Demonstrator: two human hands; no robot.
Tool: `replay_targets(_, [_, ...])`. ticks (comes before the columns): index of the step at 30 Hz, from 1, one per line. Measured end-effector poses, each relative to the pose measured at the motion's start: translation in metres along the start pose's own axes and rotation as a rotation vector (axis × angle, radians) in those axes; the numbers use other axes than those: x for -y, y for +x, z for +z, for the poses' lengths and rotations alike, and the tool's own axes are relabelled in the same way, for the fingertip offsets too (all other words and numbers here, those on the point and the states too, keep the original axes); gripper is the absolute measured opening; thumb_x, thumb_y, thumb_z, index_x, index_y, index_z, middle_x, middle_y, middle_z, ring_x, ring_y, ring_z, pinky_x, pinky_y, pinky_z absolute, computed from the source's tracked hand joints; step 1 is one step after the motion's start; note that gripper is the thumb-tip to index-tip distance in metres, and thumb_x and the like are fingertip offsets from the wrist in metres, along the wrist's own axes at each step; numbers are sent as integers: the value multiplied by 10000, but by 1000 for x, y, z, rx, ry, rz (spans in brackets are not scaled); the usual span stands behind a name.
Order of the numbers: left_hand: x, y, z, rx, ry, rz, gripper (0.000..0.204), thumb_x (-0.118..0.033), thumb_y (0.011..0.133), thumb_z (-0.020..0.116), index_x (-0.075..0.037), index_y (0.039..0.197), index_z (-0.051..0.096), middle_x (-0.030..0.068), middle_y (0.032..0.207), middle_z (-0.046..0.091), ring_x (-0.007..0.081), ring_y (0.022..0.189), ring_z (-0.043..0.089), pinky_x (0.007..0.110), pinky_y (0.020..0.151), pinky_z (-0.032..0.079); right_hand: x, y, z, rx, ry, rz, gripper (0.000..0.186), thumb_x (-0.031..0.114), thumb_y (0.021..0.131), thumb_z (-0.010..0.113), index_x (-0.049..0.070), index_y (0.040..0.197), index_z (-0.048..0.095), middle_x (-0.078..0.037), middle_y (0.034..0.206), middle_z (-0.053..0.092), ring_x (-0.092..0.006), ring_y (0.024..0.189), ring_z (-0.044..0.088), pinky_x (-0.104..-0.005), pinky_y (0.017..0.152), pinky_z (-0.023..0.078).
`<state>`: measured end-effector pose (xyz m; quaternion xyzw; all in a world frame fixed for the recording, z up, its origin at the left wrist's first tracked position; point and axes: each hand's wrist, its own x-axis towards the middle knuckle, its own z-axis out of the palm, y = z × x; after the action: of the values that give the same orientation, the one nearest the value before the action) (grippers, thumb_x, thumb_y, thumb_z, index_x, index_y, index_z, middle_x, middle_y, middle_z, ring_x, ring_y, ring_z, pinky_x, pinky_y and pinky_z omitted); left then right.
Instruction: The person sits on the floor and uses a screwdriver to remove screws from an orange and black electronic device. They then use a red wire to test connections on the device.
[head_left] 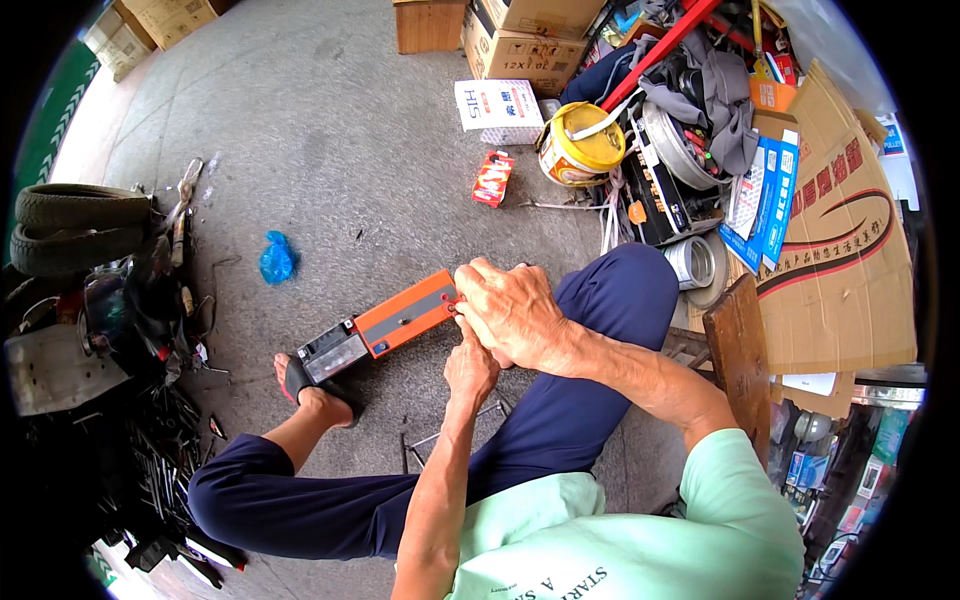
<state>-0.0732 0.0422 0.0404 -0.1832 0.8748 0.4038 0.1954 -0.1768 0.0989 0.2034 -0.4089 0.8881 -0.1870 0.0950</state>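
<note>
An orange battery-like case (392,322) with a grey strip slants between my legs, its right end at my hands. A black and silver block (330,353) adjoins its left end, by my sandalled foot (314,400). My right hand (510,313) is curled over the right end, near small red fittings, with whatever it grips hidden. My left hand (470,365) reaches up just below it, index finger at the case's end and the other fingers bent; what they hold, if anything, cannot be made out.
Tyres (80,215) and dark scrap lie left. A blue plastic bag (277,258) is on the floor. A yellow bucket (585,150), boxes (523,50), cans (690,262) and leaning cardboard (830,280) crowd the upper right, beside a wooden seat (740,370). Metal tools lie below my hands.
</note>
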Motion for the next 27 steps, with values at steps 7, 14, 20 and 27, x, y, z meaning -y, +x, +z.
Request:
replay_targets(7, [-18, -11, -22, -40, -95, -111, 411, -178, 812, 515, 2, 1181, 488, 287, 902, 628, 447, 864, 606, 512, 776, 473, -12, 1, -2, 21, 94, -111, 419, 65, 711, 652, 74, 1076, 447, -126, 933, 506, -339, 710, 605, -425, 568, 490])
replay_targets(14, [-9, -8, -18, 18, 4, -59, 755, -226, 813, 542, 54, 1407, 169, 263, 837, 644, 399, 792, 635, 481, 717, 486, -3, 0, -7, 69, -36, -238, 408, 63, 696, 660, 37, 1059, 475, -120, 924, 524, -275, 674, 633, -382, 524, 499])
replay_targets(20, [-6, -5, -15, 53, 24, 0, 764, -245, 830, 532, 71, 1403, 137, 240, 856, 653, 391, 788, 633, 483, 691, 483, -1, -3, -6, 58, -18, -129, 337, 63, 717, 642, 32, 1013, 484, -107, 896, 535, -275, 666, 633, -386, 538, 497])
replay_targets(27, [-2, -4, -12, 47, 26, -31, 764, -222, 825, 527, 44, 1415, 123, 255, 859, 648, 394, 811, 638, 479, 713, 488, 3, -3, -3, 23, -4, -65, 246, 72, 758, 606, 37, 969, 485, -116, 880, 539, -303, 667, 628, -416, 551, 489])
